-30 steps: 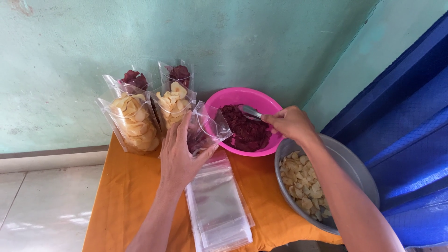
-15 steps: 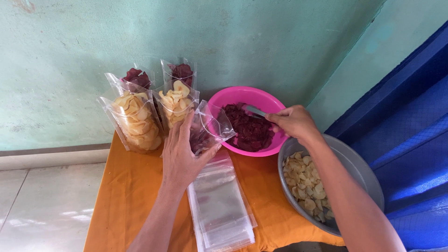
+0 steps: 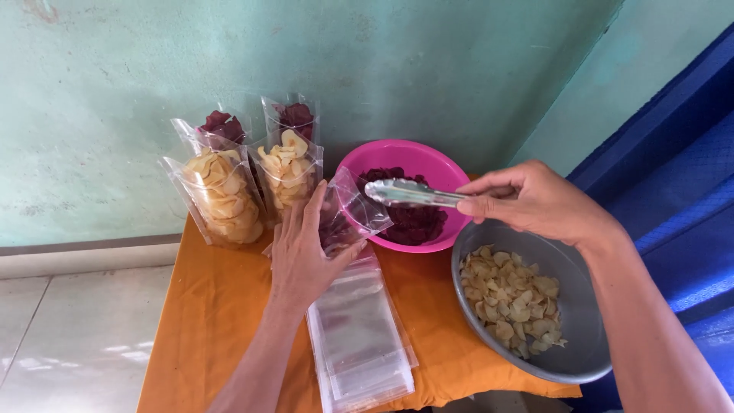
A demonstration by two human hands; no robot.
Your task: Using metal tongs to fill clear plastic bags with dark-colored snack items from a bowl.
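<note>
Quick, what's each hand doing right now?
Left hand: shut on a clear bag with some dark red chips.
Right hand: shut on metal tongs above the pink bowl.

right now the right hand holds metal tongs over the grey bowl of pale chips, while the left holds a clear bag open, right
Not quite. In the head view the right hand holds the metal tongs over the pink bowl of dark red chips, not the grey bowl. The left hand does hold the clear bag.

Filled bags [image 3: 229,191] block the wall side; bare orange cloth [image 3: 206,321] lies open left.
</note>
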